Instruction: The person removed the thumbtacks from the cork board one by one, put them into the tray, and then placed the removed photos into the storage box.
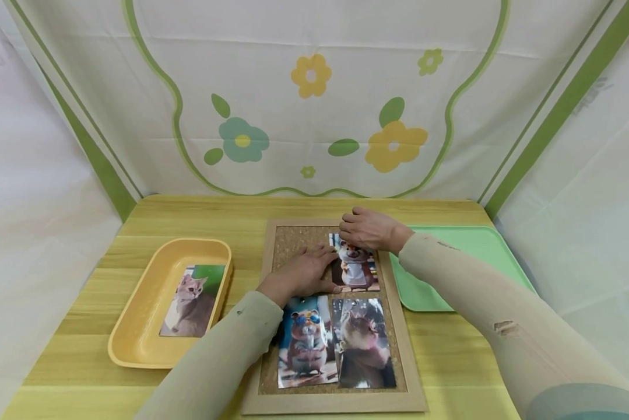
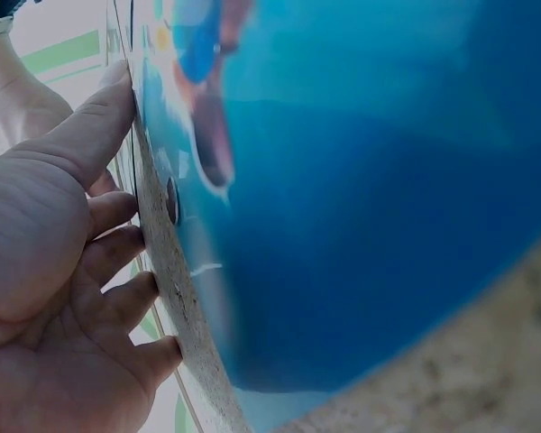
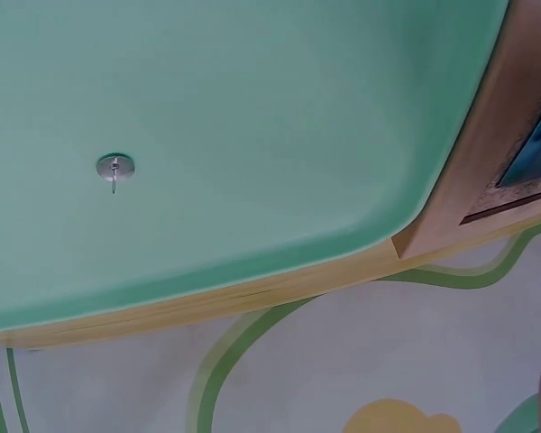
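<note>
A wood-framed cork board (image 1: pixel 293 236) lies on the table with three photos on it. My right hand (image 1: pixel 372 228), fingers bent, is at the top edge of the upper photo, a hamster in an apron (image 1: pixel 355 274); whatever is under its fingertips is hidden. Spread out, my left hand (image 1: pixel 306 271) touches that photo's left side and the cork. Below are a photo of a hamster in blue glasses (image 1: pixel 308 347) and a photo of a squirrel-like animal (image 1: pixel 365 350). A thumbtack (image 2: pixel 172 200) shows at the glasses photo's top in the left wrist view.
Left of the board stands a yellow tray (image 1: pixel 119 344) with a cat photo (image 1: pixel 190 306) in it. A green tray (image 1: pixel 471 251) lies against the board's right side; a loose thumbtack (image 3: pixel 115 168) rests in it, point up. A flowered cloth (image 1: pixel 309 116) hangs behind the table.
</note>
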The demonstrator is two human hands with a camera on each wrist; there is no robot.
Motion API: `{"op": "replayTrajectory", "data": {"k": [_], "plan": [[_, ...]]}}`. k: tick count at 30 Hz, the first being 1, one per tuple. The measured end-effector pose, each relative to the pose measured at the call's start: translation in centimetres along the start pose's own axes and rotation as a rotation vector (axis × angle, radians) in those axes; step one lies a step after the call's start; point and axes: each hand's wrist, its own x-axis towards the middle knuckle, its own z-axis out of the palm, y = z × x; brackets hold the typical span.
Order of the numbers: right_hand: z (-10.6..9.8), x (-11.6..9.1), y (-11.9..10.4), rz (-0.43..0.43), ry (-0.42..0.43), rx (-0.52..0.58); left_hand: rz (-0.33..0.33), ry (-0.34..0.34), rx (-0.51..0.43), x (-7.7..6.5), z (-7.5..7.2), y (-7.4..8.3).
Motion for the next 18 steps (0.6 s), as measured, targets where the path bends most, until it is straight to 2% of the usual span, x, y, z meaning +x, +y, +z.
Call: {"op": "replayTrajectory", "data": {"k": [7,18], "plan": [[-0.13,0.29,-0.02,0.000,0.006,0.009,-0.008,-0.004,-0.004,-0.10,-0.13,-0.03],[-0.38,0.88,-0.03,-0.052,0.031,-0.021,0.001,0.002,-0.016,-0.11,-0.08,-0.33]]}}
